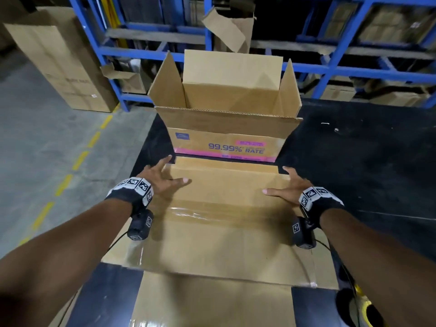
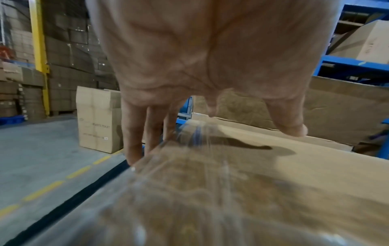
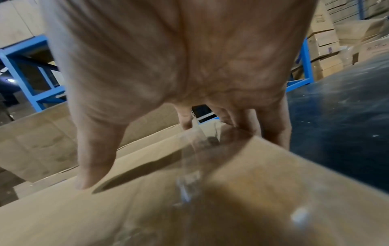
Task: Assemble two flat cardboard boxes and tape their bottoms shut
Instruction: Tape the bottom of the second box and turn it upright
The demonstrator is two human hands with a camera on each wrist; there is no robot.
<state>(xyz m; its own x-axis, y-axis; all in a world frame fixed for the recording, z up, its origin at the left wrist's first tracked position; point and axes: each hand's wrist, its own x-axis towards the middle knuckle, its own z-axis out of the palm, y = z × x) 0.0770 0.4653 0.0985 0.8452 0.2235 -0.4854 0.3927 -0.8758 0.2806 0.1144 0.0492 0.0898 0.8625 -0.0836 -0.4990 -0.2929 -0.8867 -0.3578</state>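
Clearly, in the head view, we have one printed box (image 1: pixel 226 119) standing upright at 12 o'clock on the dark counter (image 1: pixel 354 147), its top flaps up, so we judge it assembled; its bottom is hidden, so we cannot tell whether it is taped. The nearer box (image 1: pixel 219 223) lies bottom-up in front of us, a glossy strip of clear tape (image 1: pixel 188 212) running across its seam from 9 to 3 o'clock, which suggests its bottom is closed too. Our left hand (image 1: pixel 165 178) spreads wide at its 10 o'clock corner and our right hand (image 1: pixel 287 187) at its 2 o'clock corner, both flat, gripping nothing; what seems left is to turn this box upright. From the left wrist, the fingers (image 2: pixel 134 133) reach straight down over the box's edge, and the board is matte brown corrugate with a wrinkled, shiny tape end folded over the side; a tall carton (image 2: pixel 99 119) stands on the grey floor at 9 o'clock. From the right wrist, the thumb (image 3: pixel 92 153) rests on the flat board, the other fingers drop past the edge, and the tape looks crinkled and blurred.
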